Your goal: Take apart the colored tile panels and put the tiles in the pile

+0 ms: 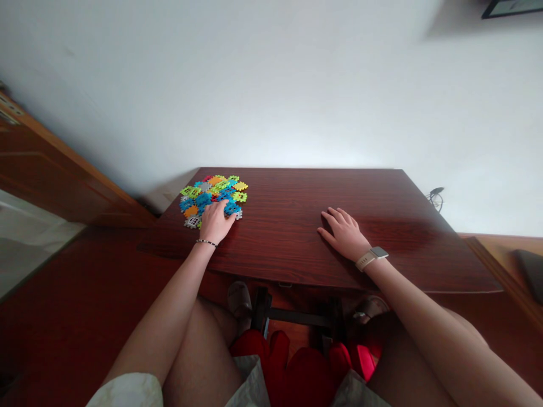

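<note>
A heap of flat plastic interlocking building pieces (218, 186) in blue, lime green, orange, yellow, grey and red lies on the left of the dark wooden table. My left hand (215, 221) is over the heap's near side, palm down. Its thumb is spread away from the curved fingers, beside a blue interlocking piece (232, 208); some fingertips are hidden among the pieces. Farther right, my right hand (344, 233) lies flat on the tabletop with fingers spread, holding nothing.
The table (280, 249) stands against a white wall (297, 85). A black cable (436, 196) hangs by the wall beyond its right edge. At the left is a wooden door (55, 181). My legs and a red seat (307, 376) are below the near edge.
</note>
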`<state>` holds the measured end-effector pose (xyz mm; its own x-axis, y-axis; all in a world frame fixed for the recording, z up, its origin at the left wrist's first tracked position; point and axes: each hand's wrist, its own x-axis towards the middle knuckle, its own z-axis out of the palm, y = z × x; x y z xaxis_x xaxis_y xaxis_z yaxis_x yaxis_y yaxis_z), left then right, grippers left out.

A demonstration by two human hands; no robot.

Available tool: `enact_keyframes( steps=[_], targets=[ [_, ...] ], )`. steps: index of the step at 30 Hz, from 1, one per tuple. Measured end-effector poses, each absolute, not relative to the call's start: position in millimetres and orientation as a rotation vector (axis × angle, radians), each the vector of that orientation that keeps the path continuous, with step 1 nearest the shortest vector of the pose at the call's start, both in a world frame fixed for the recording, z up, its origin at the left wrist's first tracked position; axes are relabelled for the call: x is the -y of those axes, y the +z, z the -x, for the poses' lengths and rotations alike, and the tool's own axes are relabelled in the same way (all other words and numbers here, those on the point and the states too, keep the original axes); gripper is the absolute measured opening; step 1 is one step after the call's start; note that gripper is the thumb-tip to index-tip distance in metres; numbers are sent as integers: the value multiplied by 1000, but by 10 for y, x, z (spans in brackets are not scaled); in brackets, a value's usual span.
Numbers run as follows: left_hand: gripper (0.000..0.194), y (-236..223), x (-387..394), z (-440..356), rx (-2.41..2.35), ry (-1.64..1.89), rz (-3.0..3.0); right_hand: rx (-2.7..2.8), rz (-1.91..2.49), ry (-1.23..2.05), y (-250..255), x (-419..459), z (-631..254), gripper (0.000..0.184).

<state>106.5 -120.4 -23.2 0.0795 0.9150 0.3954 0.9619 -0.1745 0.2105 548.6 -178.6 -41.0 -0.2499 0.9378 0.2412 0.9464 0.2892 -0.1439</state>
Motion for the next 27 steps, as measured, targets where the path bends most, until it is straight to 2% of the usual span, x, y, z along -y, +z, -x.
enact_keyframes(
  steps=[9, 19, 23, 27],
  targets=[
    [41, -118, 1278, -1409, 1827, -842, 2345, 2286, 1707, -54, -402, 1792, -5486, 66],
    [59, -167, 1392, -2257, 1617, -1160, 2874, 2276, 1708, -23, -393, 1796, -5481, 64],
    [70, -114, 1430, -2550, 1509, -1185, 3044, 2207, 1677, 77, -359, 1792, -5461, 60],
    [76, -47, 1440, -2721, 1415, -1166, 3170, 2105, 1445, 317, -254, 1815, -5383, 59]
  ],
)
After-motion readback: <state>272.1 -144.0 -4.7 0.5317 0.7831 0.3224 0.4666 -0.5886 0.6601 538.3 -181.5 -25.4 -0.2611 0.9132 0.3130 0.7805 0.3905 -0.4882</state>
